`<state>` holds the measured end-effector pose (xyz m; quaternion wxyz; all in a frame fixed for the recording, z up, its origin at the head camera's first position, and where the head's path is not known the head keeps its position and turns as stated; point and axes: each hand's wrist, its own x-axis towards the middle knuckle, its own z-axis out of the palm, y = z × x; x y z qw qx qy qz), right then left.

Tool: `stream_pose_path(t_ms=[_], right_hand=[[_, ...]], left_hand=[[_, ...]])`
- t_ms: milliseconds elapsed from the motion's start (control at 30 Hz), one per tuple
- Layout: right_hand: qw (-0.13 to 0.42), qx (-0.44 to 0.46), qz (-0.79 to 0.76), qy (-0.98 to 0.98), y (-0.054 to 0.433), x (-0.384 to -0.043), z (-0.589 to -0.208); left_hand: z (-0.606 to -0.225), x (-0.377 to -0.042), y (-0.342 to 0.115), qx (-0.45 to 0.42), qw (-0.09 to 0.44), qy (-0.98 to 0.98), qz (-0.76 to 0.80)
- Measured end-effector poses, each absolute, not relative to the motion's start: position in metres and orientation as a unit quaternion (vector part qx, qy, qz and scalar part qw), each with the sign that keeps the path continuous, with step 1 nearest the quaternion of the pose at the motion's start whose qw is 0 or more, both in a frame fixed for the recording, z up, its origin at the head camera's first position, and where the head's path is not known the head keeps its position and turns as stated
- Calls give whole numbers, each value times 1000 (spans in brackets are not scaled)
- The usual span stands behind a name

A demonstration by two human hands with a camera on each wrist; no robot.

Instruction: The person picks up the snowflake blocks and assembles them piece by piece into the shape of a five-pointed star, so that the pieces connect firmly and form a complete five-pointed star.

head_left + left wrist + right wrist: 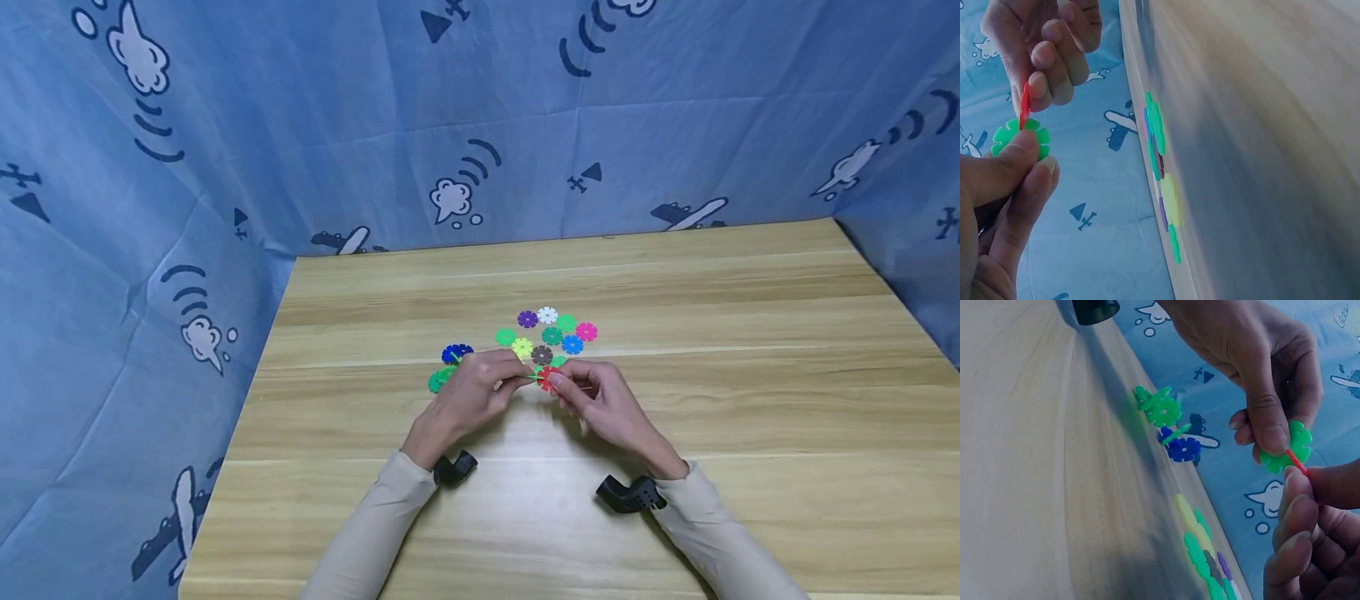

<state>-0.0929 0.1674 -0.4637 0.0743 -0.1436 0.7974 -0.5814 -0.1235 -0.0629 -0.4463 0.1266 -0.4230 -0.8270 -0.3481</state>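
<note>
Both hands meet above the near side of the disc group. My left hand (480,387) pinches a green notched plastic disc (1004,134) between thumb and fingers. Opposite it, my right hand (609,407) pinches a red notched disc (545,380) by its edge. The red disc stands crosswise to the green one, their rims meeting at the left thumb tip in the left wrist view. Fingertips cover part of both discs. Left of the left hand lie joined dark blue discs (1184,449) with a green one in them, and a joined green cluster (1163,409).
Loose discs lie flat beyond the hands, among them purple (527,319), white (547,315), pink (587,332), blue (572,344), yellow (522,347) and brown (542,356). The wooden table (750,350) ends at a blue printed curtain (525,100) behind and at the sides.
</note>
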Motion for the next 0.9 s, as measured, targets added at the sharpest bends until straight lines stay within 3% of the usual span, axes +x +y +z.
stream_pose_path(t_ms=[233,433,667,900], right_hand=[[37,-104,-576,810,169,-98,-464],[-30,-125,-441,888,177,-104,-471],[-23,-203,-380,902,172,-105,-478],[-28,-224,-346,910,172,-104,-482]], left_hand=[[-443,-130,-69,-389,134,-826,-385],[-444,-134,-78,-349,120,-838,-401],[-443,-135,-78,-344,105,-842,-402],[-443,-134,-79,-335,105,-847,-399]])
